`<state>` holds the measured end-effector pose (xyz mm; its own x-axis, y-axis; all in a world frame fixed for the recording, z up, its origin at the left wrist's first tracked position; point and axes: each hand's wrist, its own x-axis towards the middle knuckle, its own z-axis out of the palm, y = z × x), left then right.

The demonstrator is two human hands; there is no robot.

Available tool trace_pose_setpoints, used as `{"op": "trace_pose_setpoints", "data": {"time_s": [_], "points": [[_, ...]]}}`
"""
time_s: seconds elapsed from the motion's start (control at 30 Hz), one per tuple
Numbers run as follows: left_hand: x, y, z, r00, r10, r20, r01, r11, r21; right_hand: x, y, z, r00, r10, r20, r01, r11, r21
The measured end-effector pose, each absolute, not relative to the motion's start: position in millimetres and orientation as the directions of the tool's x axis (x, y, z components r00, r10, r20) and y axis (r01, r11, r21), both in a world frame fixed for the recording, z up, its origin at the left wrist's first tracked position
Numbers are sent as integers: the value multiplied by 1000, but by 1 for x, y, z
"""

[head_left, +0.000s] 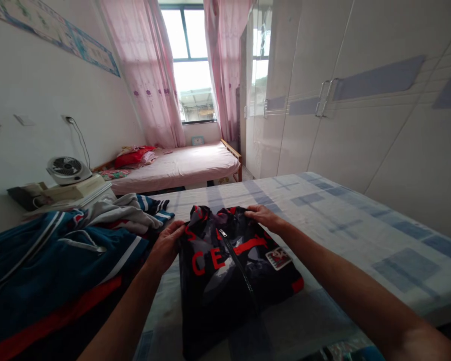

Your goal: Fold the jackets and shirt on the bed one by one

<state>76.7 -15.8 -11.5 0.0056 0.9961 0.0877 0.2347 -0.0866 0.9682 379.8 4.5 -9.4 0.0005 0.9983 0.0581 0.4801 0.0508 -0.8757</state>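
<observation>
A black zip-up jacket (233,281) with red lettering, grey patches and a square badge lies folded on the bed, its collar pointing away from me. My left hand (170,244) grips its upper left shoulder edge, thumb on top and fingers curled under the cloth. At the upper right shoulder, beside the collar, my right hand (263,216) pinches the fabric. The zipper runs down the front with its pull near the neck. The bed's blue-and-white checked sheet (315,215) spreads beneath the jacket.
Left of me lies a heap of clothes (60,255) in teal, grey and red. Behind it a small fan (68,169) stands on a box. Beyond is a second bed (188,165) with pink bedding under a curtained window. A white wardrobe (361,90) lines the right side.
</observation>
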Motion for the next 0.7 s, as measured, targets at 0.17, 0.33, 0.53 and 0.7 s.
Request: {"op": "trace_pose_setpoints", "data": {"time_s": [0.17,0.33,0.53,0.7], "points": [[79,-5,-36,-120,988,98,344,-51,938,384,15,-19,93,996,16,405,-23,-914],[80,-11,-34,-208,935,288,524,-142,840,402,3,-22,180,979,-99,364,-160,-918],[93,-24,-44,-73,948,311,619,-201,759,418,-33,-17,-84,944,-320,226,-294,-928],[88,-16,-51,-110,955,274,634,-145,760,405,-35,-14,-325,843,-428,-143,-491,-859]]}}
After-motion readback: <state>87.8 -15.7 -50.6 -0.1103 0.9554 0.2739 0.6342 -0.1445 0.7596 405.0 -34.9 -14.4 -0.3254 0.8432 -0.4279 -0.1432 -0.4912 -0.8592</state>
